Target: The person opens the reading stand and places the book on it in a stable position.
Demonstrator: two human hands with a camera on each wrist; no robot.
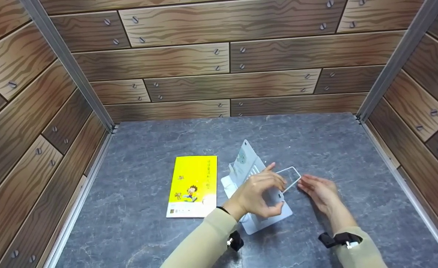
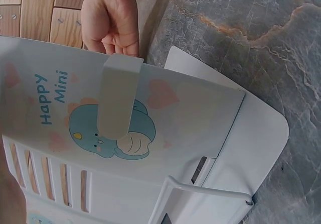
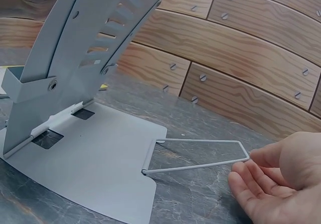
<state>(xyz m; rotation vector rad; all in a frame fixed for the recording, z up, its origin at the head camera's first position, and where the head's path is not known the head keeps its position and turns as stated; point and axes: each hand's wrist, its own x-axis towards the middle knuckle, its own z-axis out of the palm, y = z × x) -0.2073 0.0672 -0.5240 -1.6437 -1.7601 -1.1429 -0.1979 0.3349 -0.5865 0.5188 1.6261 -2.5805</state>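
Observation:
A white metal book stand (image 1: pixel 265 223) is unfolded on the tabletop, its slotted back panel tilted up from the base plate. My left hand (image 1: pixel 258 191) grips the back panel's edge, thumb and fingers on either side. A dinosaur picture and "Happy Mini" lettering cover the panel's front (image 2: pixel 135 128). Out from the base plate (image 3: pixel 95 148) extends a thin white wire leg (image 3: pixel 200 165). My right hand (image 3: pixel 281 179) pinches the far end of this leg between thumb and fingertips. In the left wrist view, the right hand (image 2: pixel 113 20) shows beyond the panel.
A yellow book (image 1: pixel 193 175) with a cartoon child on its cover lies flat to the left of the stand. Wood-patterned walls (image 1: pixel 189 59) with metal corner posts enclose the grey marbled tabletop (image 1: pixel 137 186) at the back and both sides.

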